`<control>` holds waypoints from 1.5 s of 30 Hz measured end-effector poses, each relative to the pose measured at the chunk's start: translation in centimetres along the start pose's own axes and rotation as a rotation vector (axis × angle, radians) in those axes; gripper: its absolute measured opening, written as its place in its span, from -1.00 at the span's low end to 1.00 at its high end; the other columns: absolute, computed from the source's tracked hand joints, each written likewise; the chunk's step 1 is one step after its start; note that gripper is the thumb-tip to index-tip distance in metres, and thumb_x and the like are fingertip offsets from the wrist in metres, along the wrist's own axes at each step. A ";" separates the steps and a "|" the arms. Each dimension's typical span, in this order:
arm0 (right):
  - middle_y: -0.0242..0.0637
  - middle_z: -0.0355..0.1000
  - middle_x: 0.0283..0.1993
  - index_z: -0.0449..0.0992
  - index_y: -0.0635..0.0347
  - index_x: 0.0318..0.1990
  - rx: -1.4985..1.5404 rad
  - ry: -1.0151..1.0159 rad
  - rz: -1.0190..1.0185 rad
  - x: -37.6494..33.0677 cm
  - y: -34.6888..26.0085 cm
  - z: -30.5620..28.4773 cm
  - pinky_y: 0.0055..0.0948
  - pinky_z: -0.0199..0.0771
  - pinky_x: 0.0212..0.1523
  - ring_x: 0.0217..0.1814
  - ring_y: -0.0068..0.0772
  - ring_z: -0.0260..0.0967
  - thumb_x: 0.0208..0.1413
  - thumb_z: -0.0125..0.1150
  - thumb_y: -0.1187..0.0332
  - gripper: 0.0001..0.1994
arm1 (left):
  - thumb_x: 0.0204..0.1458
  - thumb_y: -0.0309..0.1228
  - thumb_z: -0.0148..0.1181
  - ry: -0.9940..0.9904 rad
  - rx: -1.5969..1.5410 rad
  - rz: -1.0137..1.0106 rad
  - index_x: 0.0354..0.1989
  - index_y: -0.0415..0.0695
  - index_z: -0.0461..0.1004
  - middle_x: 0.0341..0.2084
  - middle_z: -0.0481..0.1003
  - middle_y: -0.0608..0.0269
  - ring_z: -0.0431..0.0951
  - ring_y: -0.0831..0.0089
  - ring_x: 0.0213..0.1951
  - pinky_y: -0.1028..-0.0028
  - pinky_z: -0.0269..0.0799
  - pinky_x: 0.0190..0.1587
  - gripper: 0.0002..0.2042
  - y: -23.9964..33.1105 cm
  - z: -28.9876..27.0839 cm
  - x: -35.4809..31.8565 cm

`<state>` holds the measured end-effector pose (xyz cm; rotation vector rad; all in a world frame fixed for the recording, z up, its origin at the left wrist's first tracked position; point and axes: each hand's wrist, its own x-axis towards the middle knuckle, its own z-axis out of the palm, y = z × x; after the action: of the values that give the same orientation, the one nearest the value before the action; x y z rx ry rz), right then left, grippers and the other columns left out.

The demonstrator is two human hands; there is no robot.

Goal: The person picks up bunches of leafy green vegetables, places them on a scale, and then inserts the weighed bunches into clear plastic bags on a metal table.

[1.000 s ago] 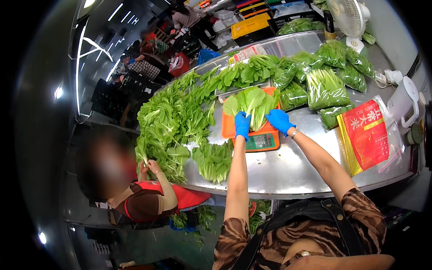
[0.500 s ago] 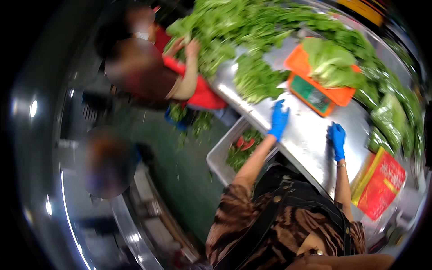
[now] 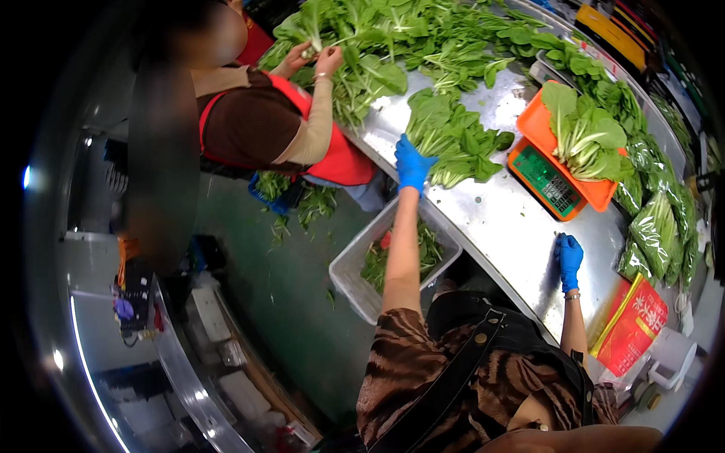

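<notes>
Head view, from the left: a co-worker in a brown top and red apron (image 3: 260, 128) holds a pale-stemmed leafy green over a large heap of loose leafy greens (image 3: 377, 30). On the floor, a translucent grey plastic bin (image 3: 350, 275) contains loose leaves. Above it, the person's blue-gloved left hand (image 3: 413, 164) reaches to the left edge of a bunch of long-leaved greens (image 3: 453, 136) on the shiny metal table (image 3: 483, 219); its thumb stands apart from the fingers. Farther right, an orange digital scale with a green panel and dark keypad (image 3: 545, 181) bears a cluster of pale-stemmed greens (image 3: 593, 140) on its orange pan; the key markings are too small to read. Nearer the person, the blue-gloved right hand (image 3: 569, 260) is at the table with fingers partly curled; whether they meet cannot be told. Clear glossy bags of greens (image 3: 653, 234) lie beyond the scale. Below them, a red and yellow plastic bag (image 3: 633, 325) has pale printed characters, tilted sideways, beside a white plastic jug (image 3: 672, 356).
</notes>
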<state>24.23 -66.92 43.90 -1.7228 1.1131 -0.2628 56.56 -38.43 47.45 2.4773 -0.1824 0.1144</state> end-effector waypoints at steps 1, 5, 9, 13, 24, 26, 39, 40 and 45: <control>-0.47 0.21 -0.78 0.38 0.15 -0.62 0.009 0.028 0.018 0.2 0.4 -0.2 -0.66 0.05 -0.77 -0.81 -0.69 0.05 0.07 -0.01 0.22 -0.71 | -0.58 -0.15 0.43 -0.090 0.066 -0.020 -0.01 -0.28 0.08 -0.20 0.28 -0.12 0.30 -0.01 -0.16 0.18 0.30 -0.17 -0.10 0.7 -0.2 0.8; -0.46 0.21 -0.79 0.37 0.16 -0.63 -0.001 0.064 0.003 -0.1 0.4 0.5 -0.66 0.05 -0.77 -0.82 -0.69 0.05 0.07 -0.01 0.23 -0.71 | -0.59 -0.10 0.42 -0.293 0.177 0.100 -0.30 -0.25 0.31 -0.32 0.36 -0.11 0.38 0.00 -0.25 0.19 0.34 -0.22 -0.35 -1.3 0.3 3.5; -0.45 0.20 -0.79 0.37 0.16 -0.63 0.026 0.103 0.018 -0.4 0.3 0.8 -0.65 0.06 -0.76 -0.82 -0.68 0.06 0.05 0.00 0.23 -0.71 | -0.56 -0.20 0.43 -0.368 0.228 0.115 -0.27 -0.23 0.30 -0.30 0.34 -0.12 0.37 -0.04 -0.26 0.18 0.36 -0.23 -0.38 -0.5 0.4 4.5; -0.45 0.21 -0.80 0.36 0.15 -0.65 0.015 0.135 0.035 -0.7 0.3 0.7 -0.63 0.11 -0.73 -0.80 -0.67 0.10 0.02 0.03 0.19 -0.70 | -0.47 -0.38 0.39 -0.235 0.251 0.195 -0.20 -0.20 0.25 -0.30 0.30 -0.14 0.35 -0.09 -0.27 0.16 0.36 -0.25 -0.43 0.4 0.7 2.1; -0.45 0.23 -0.77 0.39 0.15 -0.62 -0.106 0.195 -0.058 -0.3 1.1 1.2 -0.61 0.13 -0.71 -0.78 -0.66 0.11 0.04 0.00 0.21 -0.72 | -0.54 -0.32 0.44 -0.479 -0.116 0.055 -0.22 -0.28 0.05 -0.29 0.37 -0.16 0.42 0.08 -0.26 0.31 0.36 -0.22 -0.27 -1.7 -0.4 5.1; -0.45 0.22 -0.78 0.38 0.14 -0.62 -0.125 0.194 -0.083 0.1 1.5 1.6 -0.61 0.13 -0.70 -0.78 -0.66 0.11 0.04 -0.01 0.21 -0.72 | -0.55 -0.33 0.46 -0.506 -0.142 0.061 -0.19 -0.29 0.04 -0.29 0.37 -0.12 0.41 0.17 -0.25 0.34 0.36 -0.21 -0.24 -3.4 -0.1 6.5; -0.30 0.24 -0.76 0.34 0.17 -0.65 -0.041 0.194 0.004 -0.4 0.8 1.3 -0.48 0.18 -0.59 -0.72 -0.50 0.14 -0.01 -0.02 0.13 -0.67 | -0.57 -0.27 0.45 -0.601 -0.085 0.048 -0.12 -0.32 0.17 -0.28 0.41 -0.11 0.45 0.17 -0.26 0.36 0.38 -0.22 -0.23 -3.0 1.5 7.8; -0.33 0.24 -0.77 0.34 0.16 -0.66 -0.026 0.183 0.009 -0.6 0.5 1.3 -0.49 0.18 -0.59 -0.72 -0.51 0.15 0.00 -0.03 0.13 -0.67 | -0.56 -0.25 0.44 -0.611 -0.051 0.078 -0.18 -0.31 0.22 -0.32 0.43 -0.10 0.46 0.15 -0.28 0.35 0.38 -0.23 -0.29 -3.3 1.4 8.2; -0.43 0.23 -0.78 0.38 0.15 -0.62 -0.051 0.192 -0.023 -0.9 0.1 1.2 -0.61 0.15 -0.69 -0.77 -0.65 0.14 0.04 0.00 0.19 -0.70 | -0.52 -0.25 0.40 -0.598 0.004 0.128 -0.24 -0.27 0.29 -0.34 0.44 -0.12 0.47 0.06 -0.28 0.31 0.38 -0.23 -0.39 -3.5 1.4 8.8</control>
<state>24.43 -65.44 43.54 -1.7845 1.2485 -0.4241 65.88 -37.45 45.33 2.4338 -0.5903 -0.5784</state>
